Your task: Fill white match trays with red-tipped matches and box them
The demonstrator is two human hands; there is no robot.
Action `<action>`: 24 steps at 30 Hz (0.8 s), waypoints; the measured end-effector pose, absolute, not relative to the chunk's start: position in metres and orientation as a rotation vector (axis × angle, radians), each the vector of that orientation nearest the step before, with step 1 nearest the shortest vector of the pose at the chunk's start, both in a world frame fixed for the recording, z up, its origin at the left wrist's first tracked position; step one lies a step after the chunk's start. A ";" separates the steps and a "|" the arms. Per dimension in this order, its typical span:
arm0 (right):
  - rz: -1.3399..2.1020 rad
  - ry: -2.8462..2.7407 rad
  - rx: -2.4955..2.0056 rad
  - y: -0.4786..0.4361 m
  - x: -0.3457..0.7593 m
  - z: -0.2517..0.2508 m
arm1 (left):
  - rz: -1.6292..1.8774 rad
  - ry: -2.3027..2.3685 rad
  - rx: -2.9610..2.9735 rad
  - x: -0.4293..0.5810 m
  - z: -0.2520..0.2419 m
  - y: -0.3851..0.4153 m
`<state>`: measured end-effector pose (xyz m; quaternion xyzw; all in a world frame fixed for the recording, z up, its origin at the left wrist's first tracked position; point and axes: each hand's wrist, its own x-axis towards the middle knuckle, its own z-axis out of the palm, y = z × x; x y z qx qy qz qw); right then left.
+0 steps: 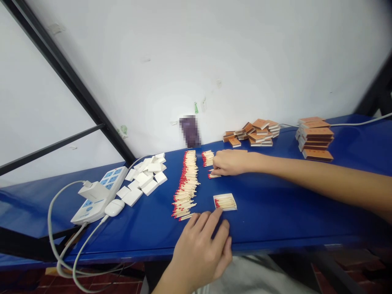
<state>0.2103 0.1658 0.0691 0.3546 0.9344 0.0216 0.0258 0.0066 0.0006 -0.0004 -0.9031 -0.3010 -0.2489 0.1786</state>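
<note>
Left grip: the left hand (202, 245) was loosely spread, gripping nothing, a fingertip at the match tray's (224, 196) near edge.
Right grip: the right hand (231, 162) curled over small matches (214, 176); any pinch was hidden.
Match tray: flat on the blue bench (275, 200), holding matches.
Spill risk: a fingertip nudge could have tipped it; a brushing hand, scattered the match row (188, 179).
Box print: orange matchboxes (318, 132), illegible.
</note>
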 end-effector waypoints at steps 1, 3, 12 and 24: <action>0.071 2.890 1.090 0.166 0.210 0.069 | -0.704 -0.852 -2.553 0.007 0.000 0.001; 0.076 2.893 1.083 0.166 0.210 0.069 | -0.701 -0.850 -2.556 0.007 0.000 0.001; 0.060 2.888 1.094 0.168 0.211 0.068 | -0.712 -0.846 -2.553 0.008 0.000 0.001; -0.144 2.971 0.974 0.172 0.215 0.077 | -0.704 -0.848 -2.554 0.007 -0.001 0.002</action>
